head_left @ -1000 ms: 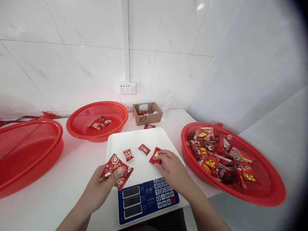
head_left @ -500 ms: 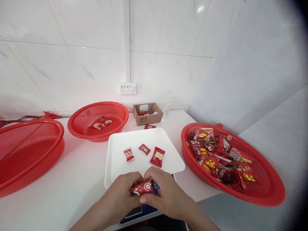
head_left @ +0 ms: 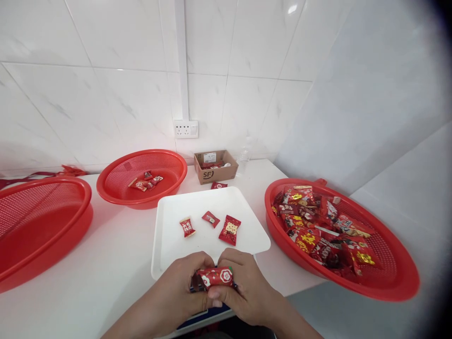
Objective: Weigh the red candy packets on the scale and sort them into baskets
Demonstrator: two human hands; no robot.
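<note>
My left hand [head_left: 181, 282] and my right hand [head_left: 243, 285] meet at the near edge of a white tray [head_left: 173, 212]. Between them they grip a red wrapped candy [head_left: 218, 277] with white flower prints; fingers cover its ends, and something dark shows beneath it on the left. On the tray lie three more wrapped pieces: a small red one with gold ends [head_left: 187, 227], a small dark red one [head_left: 211, 219] and a larger red packet with a bear figure [head_left: 230, 230]. Under my hands, part of a blue device [head_left: 206, 318] shows below the tray.
To the right, a red basket [head_left: 399, 278] holds many red snack packets. Another red basket [head_left: 109, 190] with several packets stands back left, and a third [head_left: 45, 235] is at far left. A cardboard box [head_left: 217, 174], a red packet [head_left: 219, 185] and a clear bottle [head_left: 245, 153] are near the wall.
The red candy has turned in my hands and now lies more level, with its flower print towards the right. Both hands still grip it. The three pieces on the tray stay put.
</note>
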